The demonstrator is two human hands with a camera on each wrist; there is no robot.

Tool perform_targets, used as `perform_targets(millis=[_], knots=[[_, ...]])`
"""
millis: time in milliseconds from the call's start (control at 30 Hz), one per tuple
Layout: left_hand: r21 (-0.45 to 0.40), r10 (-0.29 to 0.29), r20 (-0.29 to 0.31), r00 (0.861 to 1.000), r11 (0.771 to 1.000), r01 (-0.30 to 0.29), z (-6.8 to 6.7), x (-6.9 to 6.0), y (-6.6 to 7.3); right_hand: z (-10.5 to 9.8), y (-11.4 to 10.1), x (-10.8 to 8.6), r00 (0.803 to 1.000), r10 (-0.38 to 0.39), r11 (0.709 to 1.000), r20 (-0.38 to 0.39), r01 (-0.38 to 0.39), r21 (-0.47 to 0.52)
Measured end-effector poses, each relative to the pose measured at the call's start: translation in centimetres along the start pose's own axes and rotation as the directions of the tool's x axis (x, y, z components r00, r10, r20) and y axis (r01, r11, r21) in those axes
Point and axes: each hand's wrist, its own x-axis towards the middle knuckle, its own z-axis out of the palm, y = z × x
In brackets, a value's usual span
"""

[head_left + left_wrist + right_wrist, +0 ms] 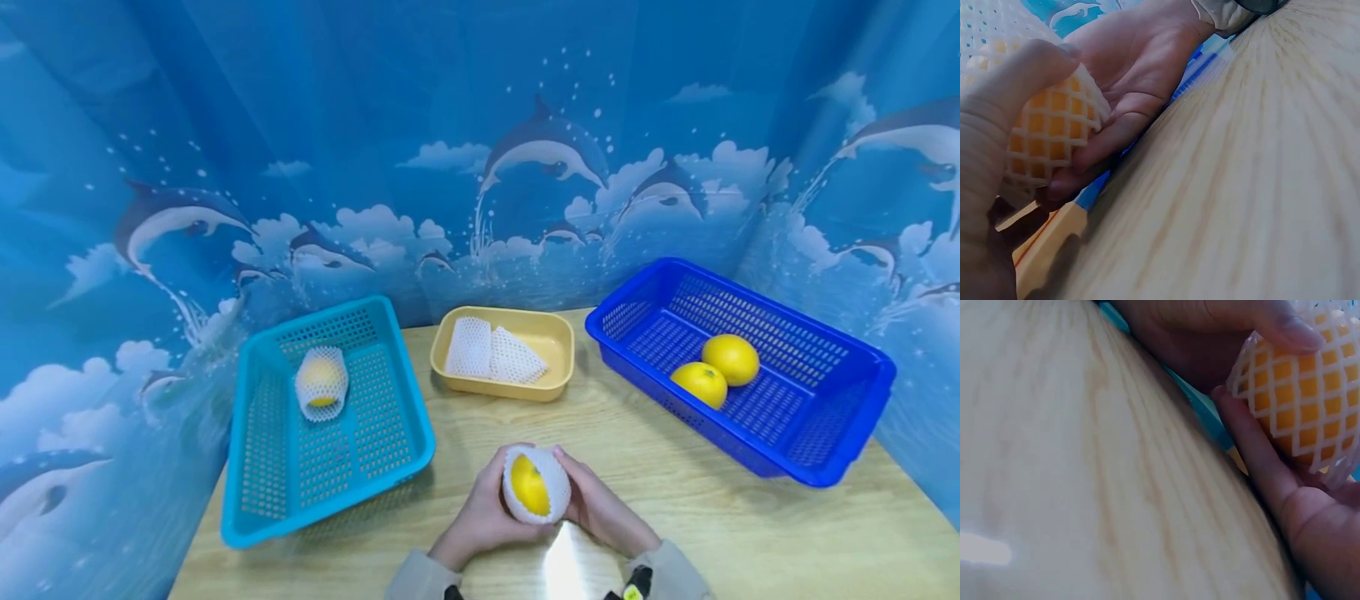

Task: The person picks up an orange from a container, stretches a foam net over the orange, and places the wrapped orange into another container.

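Between both hands is a yellow-orange citrus fruit in a white foam net sleeve, with part of its skin bare towards the head camera. My left hand holds it from the left; its thumb lies across the net in the left wrist view. From the other side, my right hand holds the fruit, its fingers low against the net in the wrist views. Some fingertips are hidden behind the fruit.
At left, a teal basket contains one netted fruit. A yellow tray at the back holds foam nets. At right, a blue basket contains two bare citrus fruits. A dolphin-print curtain borders the wooden table.
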Motion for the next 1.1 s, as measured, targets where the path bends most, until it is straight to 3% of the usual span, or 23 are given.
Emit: perform_targets(millis=[67,200,400,500,600,833,1100], knots=[[0.007,-0.026,-0.001,1.0,1.0,0.026,0.04,0.04,0.1,-0.08,0.09,0.01,1.0,0.025,0.997,0.01,-0.026,0.072],[-0.023,-0.016,0.004,1.0,1.0,0.016,0.11,0.15,0.01,-0.32,0.21,0.2,0.999,0.032,0.99,0.008,-0.033,0.139],[-0.143,0.09,0.034,0.995,0.986,-0.085,-0.02,0.2,-0.13,-0.35,0.4,0.43,0.998,0.0,0.992,0.061,-0.008,0.125],[-0.133,0.119,0.035,0.992,0.985,-0.114,-0.04,0.22,-0.15,-0.31,0.42,0.46,0.998,-0.004,0.993,0.062,-0.003,0.116],[-0.13,0.101,0.044,0.994,0.987,-0.095,-0.05,0.29,-0.04,-0.32,0.41,0.47,0.999,0.004,0.993,0.048,-0.01,0.122],[-0.103,-0.008,0.058,0.998,0.995,0.014,-0.05,0.21,0.07,-0.33,0.25,0.44,0.999,0.03,0.986,-0.019,-0.027,0.163],[-0.065,-0.052,0.034,0.998,0.996,0.054,0.01,0.11,0.2,-0.33,0.27,0.51,0.998,0.042,0.983,-0.05,-0.033,0.179]])
